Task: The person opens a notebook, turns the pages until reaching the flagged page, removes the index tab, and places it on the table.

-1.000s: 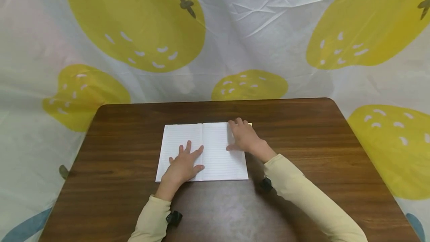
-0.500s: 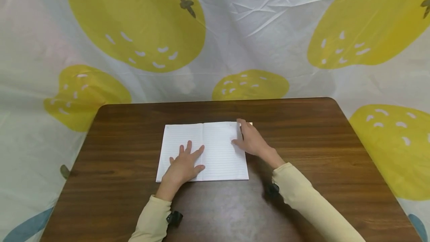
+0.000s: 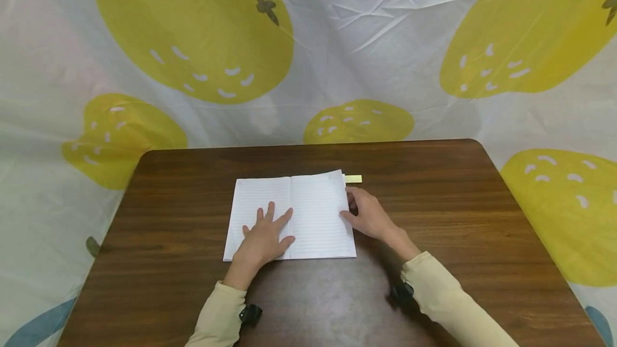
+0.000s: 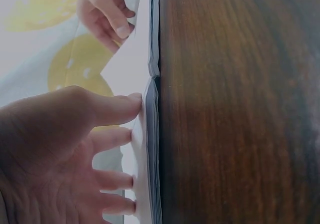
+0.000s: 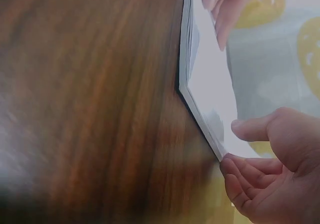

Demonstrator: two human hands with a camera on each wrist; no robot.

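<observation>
On the middle of the brown table [image 3: 434,202] an open lined notebook [image 3: 308,213] is laid flat. Its left page is pressed down by the left hand [image 3: 262,237], whose fingers are spread and straight. The outer edge of the right page is pinched and lifted slightly by the right hand [image 3: 368,216], thumb on top, fingers underneath. A yellow tab [image 3: 353,179] is seen just beyond the far right corner.

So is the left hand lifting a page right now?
No, the left hand lies flat with fingers spread on the open notebook.
</observation>
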